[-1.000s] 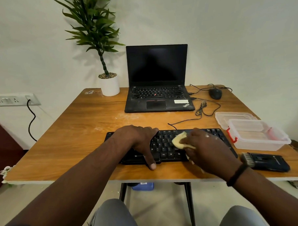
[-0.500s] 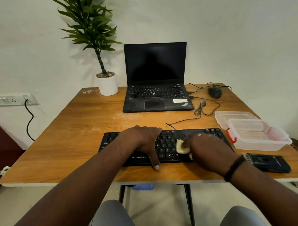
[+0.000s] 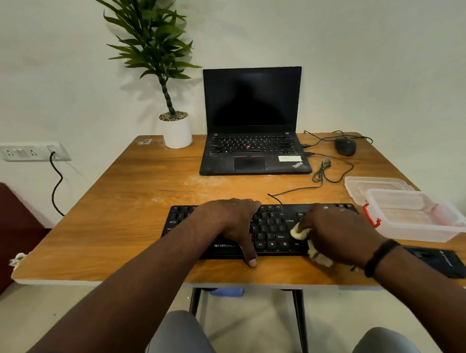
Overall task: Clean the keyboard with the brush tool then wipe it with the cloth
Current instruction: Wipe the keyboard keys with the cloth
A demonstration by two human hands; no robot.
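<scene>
A black keyboard [image 3: 271, 228] lies near the front edge of the wooden table [image 3: 127, 223]. My left hand [image 3: 228, 222] rests flat on its middle keys, with the thumb reaching down over the front edge. My right hand [image 3: 336, 233] grips a crumpled pale yellow cloth [image 3: 298, 233] and presses it on the keys of the right half; a loose end of the cloth hangs under the palm by the front edge. The black brush tool [image 3: 441, 263] lies on the table at the front right, partly hidden behind my right wrist.
An open black laptop [image 3: 254, 148] stands at the back, with a white potted plant [image 3: 176, 130] to its left. A mouse [image 3: 345, 146] and its cables lie at the back right. A clear plastic box [image 3: 415, 216] and its lid [image 3: 373, 183] sit right of the keyboard.
My right hand has slid the cloth rightward along the keys. My left hand has stayed on the keyboard.
</scene>
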